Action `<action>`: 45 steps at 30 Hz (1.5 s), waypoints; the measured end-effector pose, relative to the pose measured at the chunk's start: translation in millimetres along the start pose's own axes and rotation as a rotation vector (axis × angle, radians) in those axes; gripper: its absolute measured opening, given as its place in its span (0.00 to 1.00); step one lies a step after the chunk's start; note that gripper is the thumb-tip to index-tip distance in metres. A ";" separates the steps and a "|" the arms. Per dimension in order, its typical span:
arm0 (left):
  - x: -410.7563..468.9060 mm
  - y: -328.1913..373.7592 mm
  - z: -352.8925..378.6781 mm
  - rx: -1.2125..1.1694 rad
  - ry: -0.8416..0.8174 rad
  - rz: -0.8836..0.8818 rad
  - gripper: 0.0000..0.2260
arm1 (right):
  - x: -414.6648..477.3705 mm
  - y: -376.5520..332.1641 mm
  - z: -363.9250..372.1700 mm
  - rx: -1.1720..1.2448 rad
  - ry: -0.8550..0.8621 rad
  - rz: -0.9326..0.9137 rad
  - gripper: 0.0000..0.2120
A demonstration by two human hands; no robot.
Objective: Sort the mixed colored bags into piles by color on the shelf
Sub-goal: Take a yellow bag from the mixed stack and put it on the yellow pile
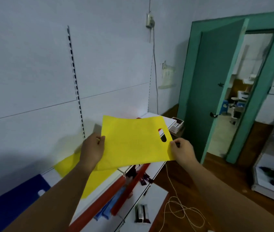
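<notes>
I hold a yellow bag [136, 141] flat in the middle of the frame, lifted above the white shelf [158, 166]. Its oval cut-out handle [162, 135] is toward the right edge. My left hand [92, 149] grips the bag's left edge, fingers curled over the top and thumb beneath. My right hand [183, 151] pinches the lower right corner, just below the handle hole.

Under the bag, toward the lower left, a pile of yellow bags [65, 166] lies on the shelf, partly hidden by my left forearm. Further to the lower left a blue bag [15, 201] lies flat beside it, its own handle hole showing. A sliver of something red [138, 118] peeks over the held bag's top edge; I cannot tell what it is.

Red strips [129, 186] run along the shelf fronts below the bag. A slotted upright [76, 81] climbs the white back panel in the upper left. At the right of the frame a green door [211, 91] stands open, and pale string [179, 210] lies looped on the brown floor at the bottom.
</notes>
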State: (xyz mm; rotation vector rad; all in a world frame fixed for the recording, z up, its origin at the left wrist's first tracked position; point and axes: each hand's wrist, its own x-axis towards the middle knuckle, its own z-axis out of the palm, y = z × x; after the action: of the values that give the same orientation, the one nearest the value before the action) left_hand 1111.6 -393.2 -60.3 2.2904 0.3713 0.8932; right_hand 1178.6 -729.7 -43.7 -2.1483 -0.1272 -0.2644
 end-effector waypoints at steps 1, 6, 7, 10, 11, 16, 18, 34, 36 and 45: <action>3.4 -7.8 1.3 0.009 0.008 -0.016 0.10 | 13.3 2.9 11.0 0.001 -0.023 -0.008 0.06; 11.1 -51.2 -9.9 0.129 0.062 -0.165 0.10 | 77.3 10.8 80.6 0.020 -0.256 -0.110 0.10; 6.7 -58.6 -15.3 0.158 0.062 -0.226 0.10 | 86.8 10.9 97.7 0.011 -0.301 -0.155 0.11; -16.1 -87.4 -31.4 0.214 0.083 -0.380 0.10 | 105.1 2.2 151.4 -0.002 -0.428 -0.300 0.15; -24.9 -96.2 -36.5 0.227 0.100 -0.433 0.11 | 107.4 -2.0 168.2 -0.005 -0.474 -0.339 0.16; -64.0 -107.5 -36.7 0.311 0.182 -0.618 0.15 | 118.4 -3.2 225.9 -0.056 -0.647 -0.367 0.12; -74.3 -104.7 -26.0 0.314 0.198 -0.667 0.12 | 122.8 0.9 234.6 -0.075 -0.677 -0.382 0.10; -80.5 -98.4 5.2 0.428 0.237 -0.843 0.11 | 137.9 28.4 247.4 -0.069 -0.631 -0.262 0.07; -78.1 -97.2 4.9 0.421 0.219 -0.856 0.14 | 141.8 28.5 249.3 -0.073 -0.645 -0.260 0.07; -66.1 -114.6 -9.3 0.270 -0.029 -0.974 0.39 | 152.3 19.3 253.8 -0.204 -0.837 -0.279 0.24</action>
State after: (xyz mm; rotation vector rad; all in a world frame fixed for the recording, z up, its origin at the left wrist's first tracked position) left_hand 1053.9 -333.3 -163.7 1.9455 1.4918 0.3067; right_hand 1365.9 -531.2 -160.0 -2.3114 -0.9119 0.5023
